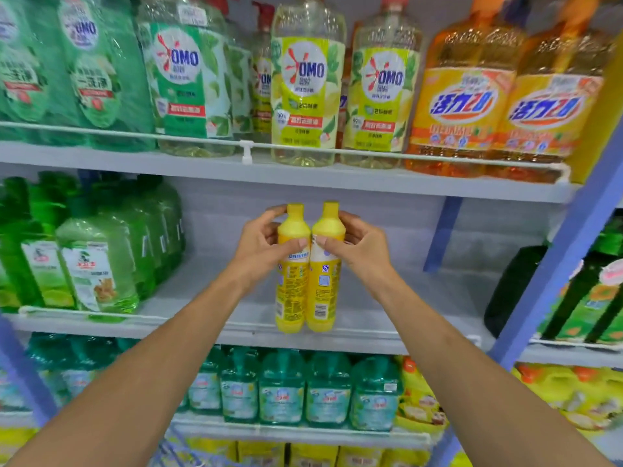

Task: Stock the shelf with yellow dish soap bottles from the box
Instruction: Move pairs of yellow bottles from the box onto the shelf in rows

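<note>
Two yellow dish soap bottles stand upright side by side at the front edge of the middle shelf (421, 318). My left hand (259, 247) grips the left bottle (290, 291) around its shoulder. My right hand (362, 247) grips the right bottle (323, 291) the same way. The bottles touch each other, with their back labels facing me. Their bases are level with the shelf's front rail; whether they rest on the shelf I cannot tell. The box is not in view.
Green bottles (97, 264) fill the left part of the same shelf; bare shelf lies behind and to the right of the yellow pair. Large OMO bottles (306, 82) and orange bottles (462, 106) stand above, teal bottles (303, 389) below. A blue upright (566, 244) bounds the right side.
</note>
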`<state>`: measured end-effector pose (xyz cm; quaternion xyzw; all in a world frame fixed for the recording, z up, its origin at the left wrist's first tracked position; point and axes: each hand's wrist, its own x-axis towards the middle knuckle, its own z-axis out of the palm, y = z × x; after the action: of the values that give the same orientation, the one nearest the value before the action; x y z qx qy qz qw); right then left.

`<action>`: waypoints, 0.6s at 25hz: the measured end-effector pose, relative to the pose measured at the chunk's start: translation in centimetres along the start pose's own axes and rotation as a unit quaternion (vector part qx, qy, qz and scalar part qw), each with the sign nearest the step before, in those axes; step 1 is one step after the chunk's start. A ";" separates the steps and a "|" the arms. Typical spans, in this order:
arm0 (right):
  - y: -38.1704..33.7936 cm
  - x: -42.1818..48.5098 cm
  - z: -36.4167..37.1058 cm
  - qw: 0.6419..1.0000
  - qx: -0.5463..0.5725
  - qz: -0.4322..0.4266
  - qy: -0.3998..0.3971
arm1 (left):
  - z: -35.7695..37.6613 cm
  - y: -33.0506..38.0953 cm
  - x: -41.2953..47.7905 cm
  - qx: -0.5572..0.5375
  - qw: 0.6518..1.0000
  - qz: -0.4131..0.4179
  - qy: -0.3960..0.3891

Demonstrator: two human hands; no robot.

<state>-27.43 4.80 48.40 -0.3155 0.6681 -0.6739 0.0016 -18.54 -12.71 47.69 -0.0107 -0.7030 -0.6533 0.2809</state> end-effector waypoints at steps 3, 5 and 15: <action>2.7 1.8 0.9 1.000 -0.017 0.004 0.016 | -0.2 -2.3 1.9 0.017 1.000 0.009 0.018; 4.8 2.2 1.6 0.999 -0.030 0.012 0.034 | -0.5 -3.8 3.1 0.020 0.999 0.015 0.038; 8.4 4.1 1.9 0.997 -0.049 0.018 0.054 | -1.7 -8.4 5.4 0.032 0.999 -0.024 0.003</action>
<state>-33.43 0.44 42.39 -0.2665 0.7047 -0.6565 -0.0379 -25.66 -17.45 42.27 0.0174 -0.7229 -0.6368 0.2674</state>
